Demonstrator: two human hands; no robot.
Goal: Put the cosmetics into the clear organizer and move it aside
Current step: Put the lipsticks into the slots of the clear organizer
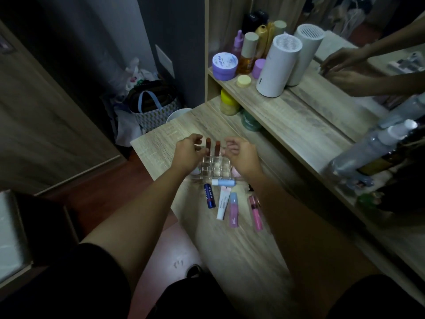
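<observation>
The clear organizer (212, 168) stands on the wooden table (241, 245), with two brown lipsticks (212, 146) upright in its far slots. My left hand (188, 150) hovers at its left side and my right hand (241, 153) at its right, fingers apart, holding nothing. Lying flat on the table near me are a blue Nivea stick (209, 195), a pale blue tube (224, 182), a white tube (223, 206), a lilac tube (233, 209) and a pink tube (255, 212).
A shelf (287, 116) beyond the organizer carries jars, bottles and a white cylinder (277, 65). A mirror at the right reflects my hands. Plastic bottles (372, 148) stand at the right. Bags (149, 107) sit on the floor past the table's left edge.
</observation>
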